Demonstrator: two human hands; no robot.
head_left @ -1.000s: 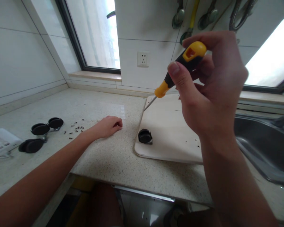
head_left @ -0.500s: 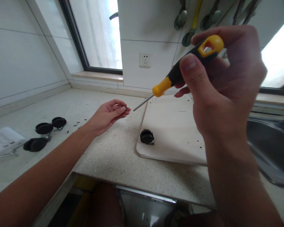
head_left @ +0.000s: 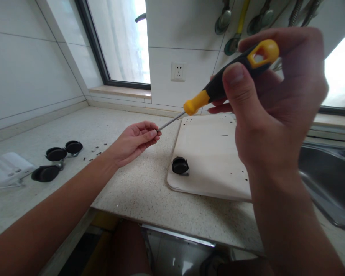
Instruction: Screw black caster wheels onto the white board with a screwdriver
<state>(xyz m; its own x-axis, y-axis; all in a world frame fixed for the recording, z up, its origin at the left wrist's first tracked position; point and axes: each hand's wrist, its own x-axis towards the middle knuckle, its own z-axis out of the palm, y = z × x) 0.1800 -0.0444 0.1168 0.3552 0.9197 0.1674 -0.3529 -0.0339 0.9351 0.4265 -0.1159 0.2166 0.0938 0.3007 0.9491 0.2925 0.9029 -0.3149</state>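
Note:
My right hand grips a screwdriver by its black and yellow handle, the shaft pointing down to the left. Its tip meets the fingertips of my left hand, which pinches a small dark screw, mostly covered by thumb and finger. Below and to the right, a pale board lies on the counter with small holes near its corners. One black caster stands on the board's near left corner.
Three more casters lie on the counter at left, beside several loose screws. A white box with a cable sits at far left. On the right is a metal sink; a wall socket is behind.
The screwdriver's tip has come to the left hand's fingertips, closing the small gap between them. The view has shifted slightly; the board and casters stay put.

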